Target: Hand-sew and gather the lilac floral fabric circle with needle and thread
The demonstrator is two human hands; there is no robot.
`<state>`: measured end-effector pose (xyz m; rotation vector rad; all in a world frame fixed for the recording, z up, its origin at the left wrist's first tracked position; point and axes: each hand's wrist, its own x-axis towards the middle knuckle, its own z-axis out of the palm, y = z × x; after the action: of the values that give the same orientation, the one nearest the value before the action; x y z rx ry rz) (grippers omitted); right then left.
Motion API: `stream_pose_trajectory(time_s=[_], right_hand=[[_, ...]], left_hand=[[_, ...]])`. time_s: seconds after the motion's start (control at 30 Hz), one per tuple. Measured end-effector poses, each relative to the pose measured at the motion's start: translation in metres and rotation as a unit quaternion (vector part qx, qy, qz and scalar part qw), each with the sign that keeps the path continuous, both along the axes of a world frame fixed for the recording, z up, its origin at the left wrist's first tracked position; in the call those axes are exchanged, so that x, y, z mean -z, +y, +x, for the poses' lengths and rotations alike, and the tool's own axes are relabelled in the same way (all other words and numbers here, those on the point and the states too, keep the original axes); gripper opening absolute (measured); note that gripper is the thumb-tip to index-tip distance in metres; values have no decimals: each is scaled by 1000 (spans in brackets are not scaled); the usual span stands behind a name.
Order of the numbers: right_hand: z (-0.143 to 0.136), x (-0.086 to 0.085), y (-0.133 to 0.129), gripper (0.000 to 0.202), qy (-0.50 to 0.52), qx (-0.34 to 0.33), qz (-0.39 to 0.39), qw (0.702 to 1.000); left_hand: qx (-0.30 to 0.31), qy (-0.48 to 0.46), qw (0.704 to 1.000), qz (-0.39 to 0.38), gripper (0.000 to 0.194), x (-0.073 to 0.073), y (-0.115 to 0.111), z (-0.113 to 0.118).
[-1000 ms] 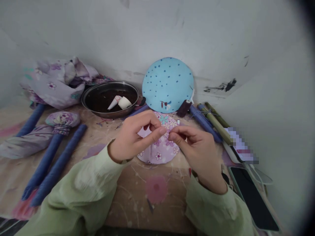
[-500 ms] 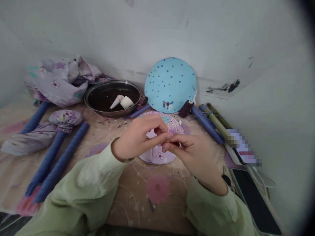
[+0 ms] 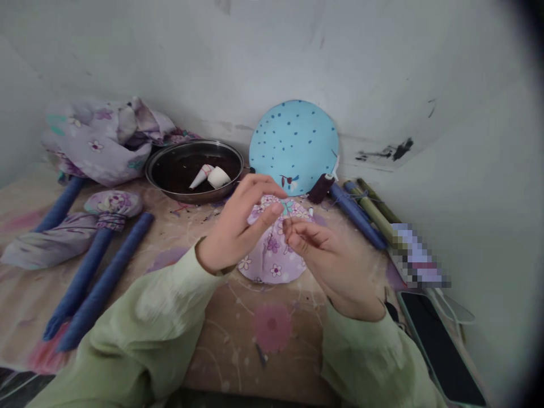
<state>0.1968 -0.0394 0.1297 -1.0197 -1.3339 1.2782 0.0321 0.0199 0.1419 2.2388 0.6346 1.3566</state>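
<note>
My left hand is raised over a round purple flowered cloth piece, its thumb and fingers apart with nothing seen between them. Just right of it, my right hand has thumb and fingertips pinched together above the same cloth. What that pinch holds is too small to make out. A blue dotted disc leans on the wall behind, and a dark thread spool stands at its lower right.
At the back left are a metal pan with white items inside and a flowered cloth bundle. Blue rods lie left. Sticks and a phone lie right.
The fingertips of my two hands were together and are now apart. My left hand has opened and its fingers have lifted, while my right hand stays pinched nearly in place.
</note>
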Motion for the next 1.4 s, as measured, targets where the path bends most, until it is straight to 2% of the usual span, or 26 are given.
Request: stream_pose_trajectory(time_s=[0.07,0.2,0.37,0.47,0.53,0.7,0.87,1.0,1.13,1.23,1.4], right_hand=[[1,3,0,17,31,36,8,999],[1,5,0,15,38,101,48,993],[-1,1,-1,12,-2,141,106,984],[-1,-2,-3,9,-59,163,149,974],[-1,-4,-5,8,-97,177,179,963],[-2,-4,-6,10,-179,216,300,912],[-1,-3,-6,17,-284,261,396,833],[0,-5,-6,19,-325,268,436,795],[0,-6,-5,19,-336,270,440,787],[-1,-5,-5,15,-315,266,414,811],[0,-6,-6,8,-237,226,312,892]], left_hand=[[-6,-16,999,-28,13,-1,-2,0],[76,18,989,-123,12,-4,-10,4],[109,-8,972,-209,9,-3,-15,10],[140,-44,950,-274,9,-1,-12,9],[164,-68,925,-336,8,0,-11,9],[193,-116,863,-451,6,1,-9,8],[198,-127,838,-493,6,3,-8,7],[191,-124,847,-480,6,1,-9,8],[176,-106,871,-445,7,-2,-11,9],[162,-85,903,-388,8,-3,-11,9],[113,-55,962,-241,8,-1,-11,7]])
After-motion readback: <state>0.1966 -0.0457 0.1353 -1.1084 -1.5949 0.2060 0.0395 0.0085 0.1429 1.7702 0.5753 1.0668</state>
